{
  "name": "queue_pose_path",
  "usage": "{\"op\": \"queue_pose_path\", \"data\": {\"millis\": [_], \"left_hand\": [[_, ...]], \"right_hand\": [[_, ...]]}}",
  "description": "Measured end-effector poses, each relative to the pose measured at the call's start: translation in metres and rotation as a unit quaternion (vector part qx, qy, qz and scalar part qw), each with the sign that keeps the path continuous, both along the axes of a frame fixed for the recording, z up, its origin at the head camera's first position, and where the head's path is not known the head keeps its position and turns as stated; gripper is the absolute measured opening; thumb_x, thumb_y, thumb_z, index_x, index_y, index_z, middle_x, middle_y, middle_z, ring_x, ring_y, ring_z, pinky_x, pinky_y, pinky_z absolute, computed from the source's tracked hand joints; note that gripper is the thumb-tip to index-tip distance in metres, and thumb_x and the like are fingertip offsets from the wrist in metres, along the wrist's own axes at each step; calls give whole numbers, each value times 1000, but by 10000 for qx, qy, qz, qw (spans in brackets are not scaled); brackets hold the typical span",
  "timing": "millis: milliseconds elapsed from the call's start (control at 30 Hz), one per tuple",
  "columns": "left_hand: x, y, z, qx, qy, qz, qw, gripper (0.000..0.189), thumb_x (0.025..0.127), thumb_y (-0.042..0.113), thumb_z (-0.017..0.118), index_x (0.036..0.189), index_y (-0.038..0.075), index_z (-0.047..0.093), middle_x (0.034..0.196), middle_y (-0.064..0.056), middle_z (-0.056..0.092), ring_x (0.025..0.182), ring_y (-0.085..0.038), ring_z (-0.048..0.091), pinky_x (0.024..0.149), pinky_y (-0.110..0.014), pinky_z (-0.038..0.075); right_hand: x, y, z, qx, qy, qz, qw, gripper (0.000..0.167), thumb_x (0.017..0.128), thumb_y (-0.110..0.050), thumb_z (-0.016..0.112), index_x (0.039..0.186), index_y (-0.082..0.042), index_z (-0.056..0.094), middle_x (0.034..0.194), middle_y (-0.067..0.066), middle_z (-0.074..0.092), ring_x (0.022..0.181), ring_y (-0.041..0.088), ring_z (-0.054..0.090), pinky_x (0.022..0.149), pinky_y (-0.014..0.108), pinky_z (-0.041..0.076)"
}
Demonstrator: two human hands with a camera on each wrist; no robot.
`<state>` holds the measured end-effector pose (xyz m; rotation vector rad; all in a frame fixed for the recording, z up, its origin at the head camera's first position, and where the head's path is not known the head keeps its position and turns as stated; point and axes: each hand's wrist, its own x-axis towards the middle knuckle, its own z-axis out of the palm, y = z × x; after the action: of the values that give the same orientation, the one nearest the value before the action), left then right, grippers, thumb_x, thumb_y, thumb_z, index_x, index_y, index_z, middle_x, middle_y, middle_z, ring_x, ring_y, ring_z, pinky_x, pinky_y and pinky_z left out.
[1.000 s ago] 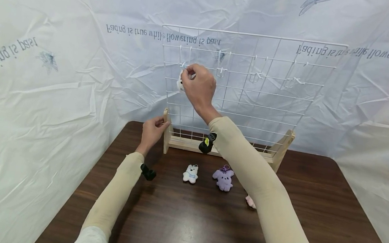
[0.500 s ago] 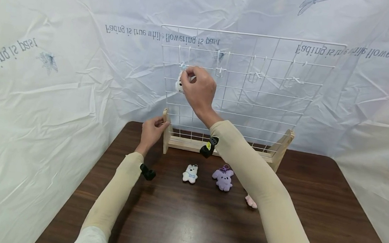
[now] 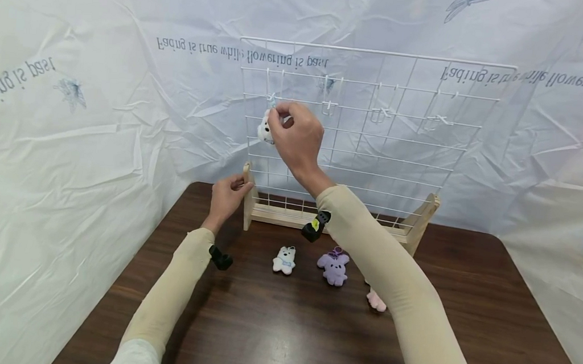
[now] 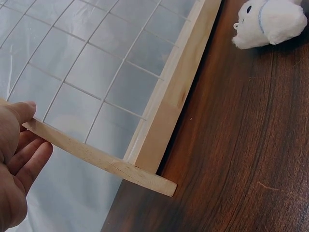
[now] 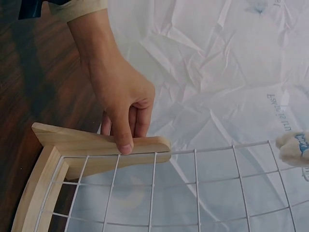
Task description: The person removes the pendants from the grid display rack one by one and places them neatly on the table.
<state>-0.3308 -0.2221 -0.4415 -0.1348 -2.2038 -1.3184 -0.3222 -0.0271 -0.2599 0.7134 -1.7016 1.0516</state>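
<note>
My right hand is raised at the upper left of the white wire grid rack, thumb and forefinger pinching a white plush keychain. Its light blue strap is up against the leftmost hook; whether it loops over the hook cannot be made out. The fingers cover part of the plush. A bit of this plush shows at the right wrist view's edge, without the right hand. My left hand grips the rack's left wooden support; in the left wrist view its thumb and fingers straddle the support's edge.
Several white hooks, one a hook, line the grid's upper part. On the dark wood table lie a white plush keychain, a purple one and a pink one, partly behind the right arm. A white printed cloth hangs around.
My right hand has dropped slightly, and more of the white plush shows beside its fingers, a little lower and further left. The left hand keeps its grip on the wooden support.
</note>
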Motion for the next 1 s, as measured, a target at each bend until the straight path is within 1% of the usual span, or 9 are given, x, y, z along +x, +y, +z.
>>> {"op": "queue_pose_path", "data": {"millis": [200, 367, 567, 700, 800, 933, 1000], "left_hand": [[-1, 0, 0, -34, 7, -10, 10000, 35, 96, 20, 75, 124, 0, 72, 115, -20, 74, 106, -29, 74, 87, -45, 61], [0, 1, 1, -95, -9, 18, 10000, 35, 96, 19, 75, 124, -1, 72, 116, -20, 74, 106, -30, 73, 87, -45, 61], [1, 0, 1, -137, 48, 9, 9999, 36, 96, 21, 74, 125, -1, 71, 116, -20, 74, 106, -30, 73, 87, -45, 61], [1, 1, 1, -123, 77, -24, 9999, 36, 96, 20, 74, 125, -1, 71, 116, -20, 74, 106, -30, 73, 87, -46, 61], [0, 1, 1, -118, 59, -12, 9999, 36, 96, 20, 75, 124, -1, 72, 116, -20, 74, 106, -30, 73, 87, -45, 61], [-1, 0, 0, -123, 42, -7, 9999, 36, 96, 21, 75, 124, -1, 72, 115, -20, 74, 106, -30, 73, 87, -45, 61], [-2, 0, 0, -133, 48, -20, 9999, 36, 96, 21, 75, 124, -1, 72, 115, -20, 74, 105, -30, 73, 87, -46, 61]], "right_hand": [[3, 3, 0, -11, 98, 88, 9999, 14, 92, -18, 67, 87, -10, 77, 80, 0, 73, 68, 9, 65, 65, 23, 51], [6, 8, -2, 59, 193, 297, 9994, 14, 94, -17, 68, 89, -8, 77, 83, 2, 74, 69, 11, 65, 65, 23, 52], [10, 13, -6, 81, 179, 559, 9982, 14, 94, -16, 68, 90, -6, 77, 84, 4, 74, 70, 13, 65, 65, 31, 55], [12, 17, -10, 152, 80, 709, 9973, 13, 94, -16, 69, 90, -6, 77, 85, 4, 75, 71, 13, 66, 66, 30, 56], [13, 19, -16, 267, -45, 806, 9964, 13, 95, -16, 70, 91, -6, 77, 86, 4, 75, 73, 13, 66, 65, 32, 56], [16, 22, -24, 422, -262, 974, 9940, 14, 96, -16, 69, 94, -5, 77, 88, 6, 75, 77, 14, 67, 64, 37, 57], [18, 24, -28, 525, -376, 1030, 9926, 15, 97, -17, 69, 95, -5, 77, 90, 6, 75, 79, 14, 67, 64, 35, 57]]}}
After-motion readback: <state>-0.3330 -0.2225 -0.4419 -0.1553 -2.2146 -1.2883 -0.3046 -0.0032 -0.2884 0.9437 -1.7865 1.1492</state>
